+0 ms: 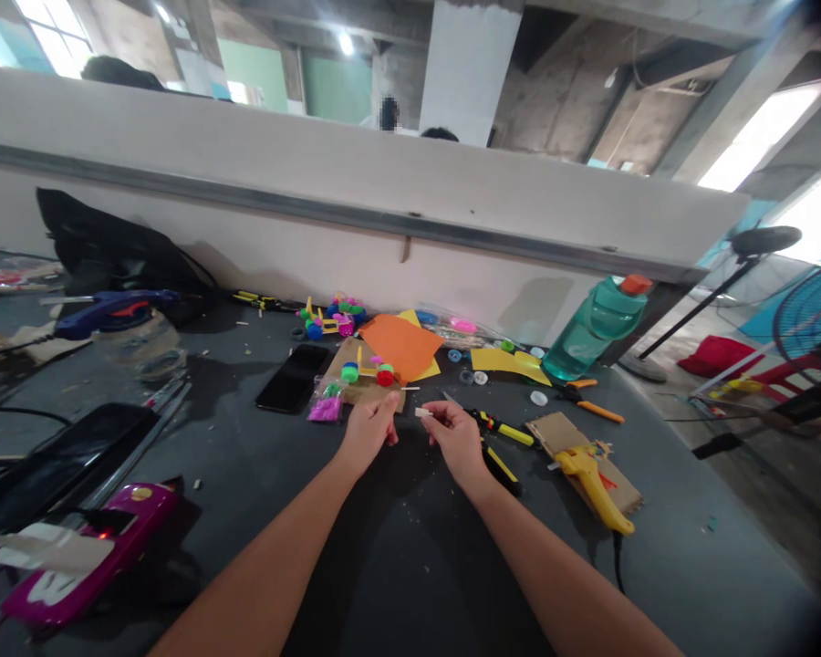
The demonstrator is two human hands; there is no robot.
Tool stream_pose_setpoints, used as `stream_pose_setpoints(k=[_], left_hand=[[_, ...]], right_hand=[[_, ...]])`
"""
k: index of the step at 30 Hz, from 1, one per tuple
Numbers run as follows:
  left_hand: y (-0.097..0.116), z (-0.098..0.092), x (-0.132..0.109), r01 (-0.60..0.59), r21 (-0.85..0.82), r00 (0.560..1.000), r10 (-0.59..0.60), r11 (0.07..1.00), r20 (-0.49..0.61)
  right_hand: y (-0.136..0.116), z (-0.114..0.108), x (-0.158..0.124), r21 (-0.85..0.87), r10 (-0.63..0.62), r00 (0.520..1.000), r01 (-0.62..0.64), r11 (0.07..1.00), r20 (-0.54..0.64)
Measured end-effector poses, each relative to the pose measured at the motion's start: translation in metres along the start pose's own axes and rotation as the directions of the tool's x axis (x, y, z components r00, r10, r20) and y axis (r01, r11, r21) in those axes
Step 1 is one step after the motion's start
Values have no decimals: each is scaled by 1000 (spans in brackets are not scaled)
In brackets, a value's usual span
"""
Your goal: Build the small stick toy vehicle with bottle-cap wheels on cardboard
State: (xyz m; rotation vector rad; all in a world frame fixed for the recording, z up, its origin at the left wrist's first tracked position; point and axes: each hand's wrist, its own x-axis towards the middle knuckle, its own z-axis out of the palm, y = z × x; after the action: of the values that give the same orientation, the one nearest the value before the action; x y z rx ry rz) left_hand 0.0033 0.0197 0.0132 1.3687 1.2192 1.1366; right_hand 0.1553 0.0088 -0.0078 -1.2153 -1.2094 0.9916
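My right hand [457, 440] pinches a small pale flat piece, perhaps wood or card [422, 412], between thumb and fingers. Opposite it, my left hand [369, 433] is closed with curled fingers; whatever it may hold is hidden. A short thin stick [411, 389] shows just beyond the left fingertips. Behind the hands, a small toy with a yellow upright and coloured caps [368, 370] rests on brown cardboard [338, 391]. Yellow-and-black-handled pliers [510, 431] lie right of my right hand. Left of my left hand is a bag of purple and green bits [326, 403].
A yellow glue gun [597, 488] lies on cardboard at right, its cord trailing forward. A green bottle [592, 328] stands by the partition [356, 246]. At left are a black phone [293, 378], a blue glue gun [113, 310] and a magenta power strip [119, 538].
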Motion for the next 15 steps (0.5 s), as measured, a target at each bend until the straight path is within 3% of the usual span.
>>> stream_pose_setpoints(k=[5, 9, 12, 15], left_hand=[[-6, 2, 3, -76, -88, 997, 73, 993, -31], [-8, 1, 6, -61, -190, 995, 45, 980, -88], [-8, -5, 11, -52, -308, 966, -31, 950, -257], [-8, -12, 16, -102, -452, 891, -120, 886, -438]], right_hand=[[-2, 0, -1, 1, 1, 1000, -1, 1000, 3], [-2, -1, -1, 1, 0, 1000, 0, 1000, -4], [0, -2, 0, -2, 0, 999, 0, 1000, -38], [1, -3, 1, 0, 3, 997, -3, 1000, -78]])
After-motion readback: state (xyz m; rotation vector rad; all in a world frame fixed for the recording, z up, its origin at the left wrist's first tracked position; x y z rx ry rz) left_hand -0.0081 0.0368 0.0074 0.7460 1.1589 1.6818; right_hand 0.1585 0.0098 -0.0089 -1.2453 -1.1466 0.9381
